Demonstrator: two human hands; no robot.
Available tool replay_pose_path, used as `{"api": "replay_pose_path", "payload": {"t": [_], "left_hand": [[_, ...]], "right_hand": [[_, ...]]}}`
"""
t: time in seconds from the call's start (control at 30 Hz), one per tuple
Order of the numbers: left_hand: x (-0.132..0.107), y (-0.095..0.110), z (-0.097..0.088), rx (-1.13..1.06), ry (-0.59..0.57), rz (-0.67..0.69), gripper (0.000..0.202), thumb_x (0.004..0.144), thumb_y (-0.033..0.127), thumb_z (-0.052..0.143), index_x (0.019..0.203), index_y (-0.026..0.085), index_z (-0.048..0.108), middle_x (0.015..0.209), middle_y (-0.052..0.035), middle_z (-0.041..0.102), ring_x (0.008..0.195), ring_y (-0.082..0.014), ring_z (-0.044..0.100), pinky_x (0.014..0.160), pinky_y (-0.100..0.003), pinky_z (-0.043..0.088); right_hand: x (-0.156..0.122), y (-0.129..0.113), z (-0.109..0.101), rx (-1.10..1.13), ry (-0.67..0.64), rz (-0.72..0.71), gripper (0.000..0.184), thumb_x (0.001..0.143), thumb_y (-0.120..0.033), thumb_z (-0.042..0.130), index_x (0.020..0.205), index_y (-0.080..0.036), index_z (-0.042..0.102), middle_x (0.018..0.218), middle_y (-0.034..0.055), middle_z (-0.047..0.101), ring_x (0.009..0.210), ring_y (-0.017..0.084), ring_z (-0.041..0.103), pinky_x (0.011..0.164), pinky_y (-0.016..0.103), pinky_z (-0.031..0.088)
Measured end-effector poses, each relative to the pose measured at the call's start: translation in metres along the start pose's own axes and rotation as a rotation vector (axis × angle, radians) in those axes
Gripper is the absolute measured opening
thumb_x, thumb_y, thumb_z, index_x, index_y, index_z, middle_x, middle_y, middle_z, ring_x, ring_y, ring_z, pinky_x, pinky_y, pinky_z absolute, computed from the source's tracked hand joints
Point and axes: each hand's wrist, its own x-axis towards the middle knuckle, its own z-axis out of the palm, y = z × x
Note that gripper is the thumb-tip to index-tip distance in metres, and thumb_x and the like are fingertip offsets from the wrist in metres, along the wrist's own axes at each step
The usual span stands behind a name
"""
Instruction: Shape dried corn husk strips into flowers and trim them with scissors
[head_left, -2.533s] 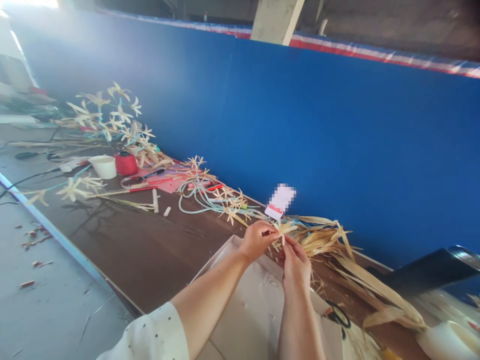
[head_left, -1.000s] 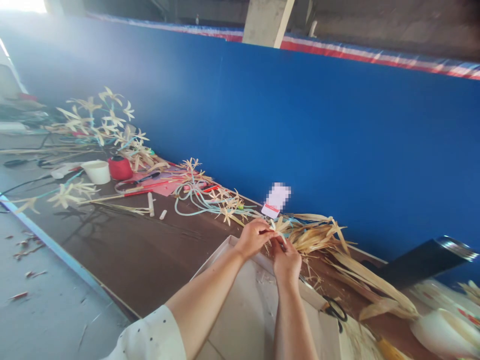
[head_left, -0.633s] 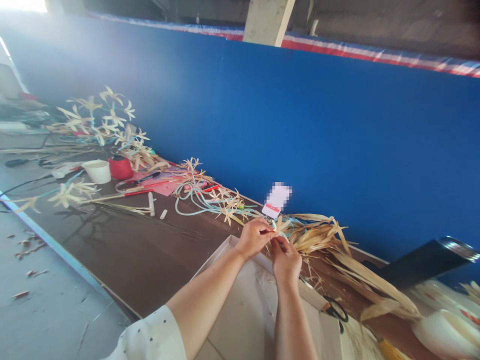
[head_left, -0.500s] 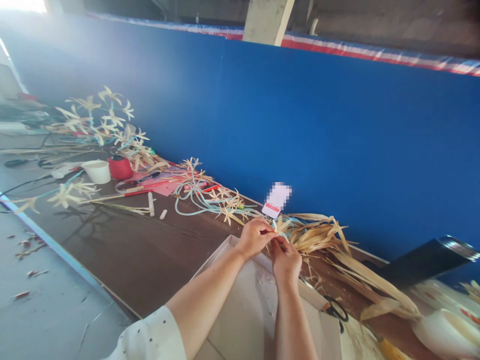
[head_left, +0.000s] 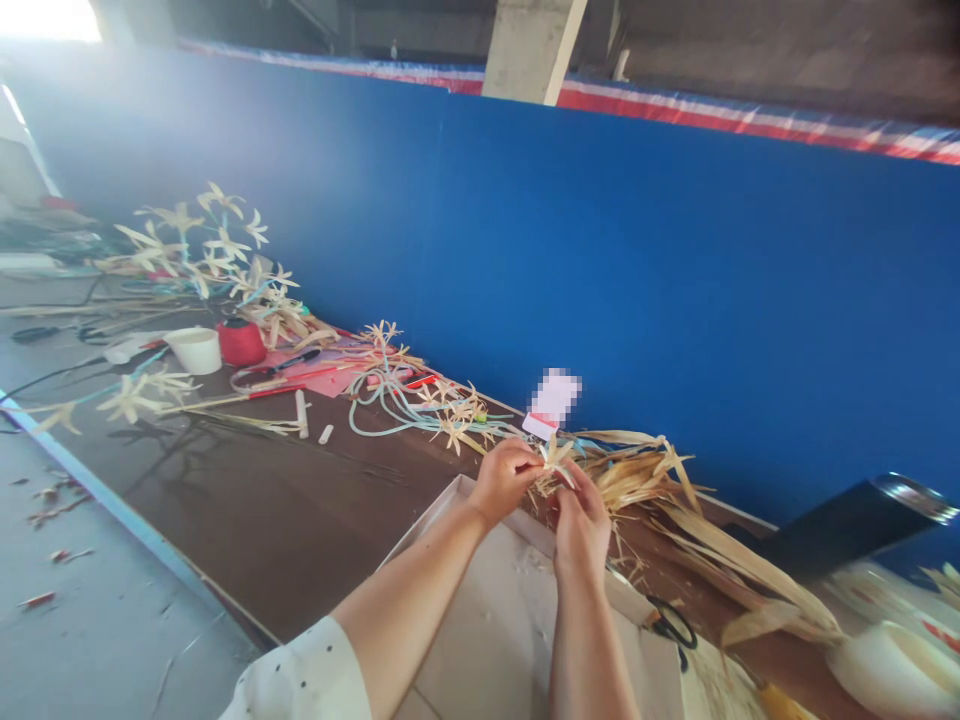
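Observation:
Both of my hands meet over the far edge of a pale cardboard box (head_left: 480, 620) on the brown table (head_left: 285, 500). My left hand (head_left: 504, 478) pinches the base of a small straw flower (head_left: 556, 458) with pale pointed petals. My right hand (head_left: 583, 525) is closed just below and to the right of it, its fingertips on the flower's underside. A heap of dried husk strips (head_left: 675, 500) lies right behind the hands.
Finished straw flowers on light blue stems (head_left: 420, 395) lie along the table with more at the far left (head_left: 210, 250). A red spool (head_left: 241, 342), a white cup (head_left: 195, 350), black-handled scissors (head_left: 671, 625) and a blue wall (head_left: 600, 280) border the table.
The straw flower was drawn down close between the hands, then raised slightly again. My right hand has shifted a little lower and to the right. The camera has tilted slightly.

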Motion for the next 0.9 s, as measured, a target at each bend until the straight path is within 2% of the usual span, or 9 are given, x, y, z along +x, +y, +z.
{"api": "replay_pose_path", "payload": {"t": [0.07,0.17,0.3,0.37,0.53,0.9], "left_hand": [[-0.001,-0.002,0.001,0.007,-0.005,-0.006,0.014,0.072,0.030,0.066,0.070,0.016,0.070,0.072,-0.0046,0.062,0.072,-0.0139,0.057,0.068,-0.025,0.046],[-0.004,-0.003,0.003,0.022,-0.049,-0.018,0.012,0.070,0.028,0.068,0.071,0.016,0.070,0.072,-0.0043,0.062,0.071,-0.0138,0.057,0.065,-0.024,0.046],[-0.005,-0.002,0.003,0.049,-0.122,0.002,0.009,0.072,0.026,0.066,0.072,0.018,0.071,0.074,-0.0038,0.063,0.074,-0.0136,0.057,0.068,-0.023,0.045],[-0.005,-0.001,0.002,0.057,-0.124,0.028,0.007,0.072,0.023,0.066,0.071,0.018,0.071,0.075,-0.0037,0.063,0.076,-0.0134,0.057,0.070,-0.023,0.045],[-0.005,0.002,0.001,0.062,-0.148,0.062,0.009,0.074,0.023,0.064,0.070,0.018,0.070,0.075,-0.0037,0.063,0.075,-0.0133,0.058,0.071,-0.024,0.044],[-0.006,0.000,0.003,0.004,-0.131,0.013,0.006,0.072,0.022,0.066,0.071,0.016,0.069,0.074,-0.0033,0.063,0.071,-0.0123,0.058,0.067,-0.022,0.045]], "right_hand": [[0.003,-0.003,-0.005,0.105,0.078,0.050,0.054,0.067,-0.043,0.062,0.114,-0.018,0.059,0.100,0.0083,0.065,0.050,0.008,0.049,0.040,0.019,0.035],[0.005,-0.007,-0.008,0.188,0.063,0.095,0.051,0.067,-0.049,0.064,0.106,-0.018,0.063,0.093,0.0061,0.065,0.047,0.007,0.046,0.038,0.019,0.032],[0.003,-0.010,-0.005,0.228,0.048,0.132,0.038,0.058,-0.041,0.074,0.086,-0.016,0.066,0.061,-0.0030,0.057,0.043,0.005,0.040,0.036,0.017,0.027],[0.003,-0.010,-0.002,0.251,0.062,0.139,0.036,0.054,-0.036,0.077,0.081,-0.016,0.065,0.053,-0.0060,0.052,0.042,0.005,0.039,0.036,0.016,0.025],[0.003,-0.009,-0.002,0.262,0.071,0.142,0.033,0.052,-0.034,0.078,0.076,-0.017,0.062,0.052,-0.0071,0.052,0.042,0.005,0.039,0.036,0.016,0.024],[0.002,-0.011,0.000,0.246,0.111,0.136,0.032,0.052,-0.032,0.078,0.075,-0.017,0.063,0.051,-0.0058,0.051,0.043,0.006,0.039,0.036,0.017,0.025]]}}
